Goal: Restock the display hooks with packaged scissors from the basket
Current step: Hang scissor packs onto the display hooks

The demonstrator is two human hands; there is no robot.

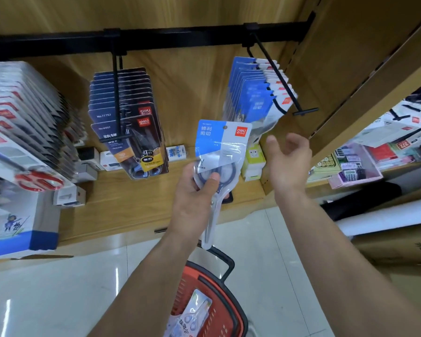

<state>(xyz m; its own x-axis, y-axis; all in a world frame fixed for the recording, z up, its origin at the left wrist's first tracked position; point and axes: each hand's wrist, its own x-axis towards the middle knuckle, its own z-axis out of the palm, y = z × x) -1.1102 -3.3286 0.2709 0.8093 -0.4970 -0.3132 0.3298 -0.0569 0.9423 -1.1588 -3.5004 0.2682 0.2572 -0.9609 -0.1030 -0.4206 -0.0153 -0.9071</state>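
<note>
Basket [219, 314] has more packs [192, 314] in it, left hand [192, 190] grips one scissors pack [220, 147] just under the right-side hook [277, 71], right hand [289, 161] wide and empty, so plenty left.

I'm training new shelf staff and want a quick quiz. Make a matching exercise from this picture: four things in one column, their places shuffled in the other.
Things
1. blue-and-white scissors pack
2. red plastic basket
3. dark navy scissors packs
4. red-handled scissors

Places
A. hanging on the middle black hook
B. far left of the display
C. gripped by the left hand
D. on the white floor

Pairs: 1-C, 2-D, 3-A, 4-B
</note>
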